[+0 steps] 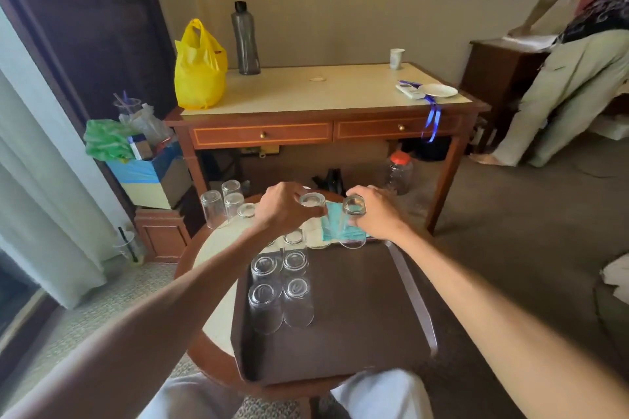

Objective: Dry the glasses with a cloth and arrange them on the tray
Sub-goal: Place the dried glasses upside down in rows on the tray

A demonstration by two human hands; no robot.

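Starting at the hands, one upturned glass is gripped by each. The left hand (284, 213) is curled round the first glass (311, 200) near its base. The right hand (377, 216) is clamped on the second glass (354, 224), whose rim is at, or just above, the far edge of the tray (367, 333); which cannot be told.

Between the two hands and a little below them, a teal cloth (332, 226) lies bunched. Nearer the body than the left hand, the arranged glasses (297, 296) are stood mouth-down in two close rows on the tray. Beyond and outward of the left hand, the waiting glasses (211, 209) are grouped on the round counter (204, 343).

The step in hand is judged to be the setting-down of wiped glasses, though their dryness cannot be confirmed. Next, each held glass would need to be lowered mouth-down beside the rows, kept from knocking its neighbours, and only then released.
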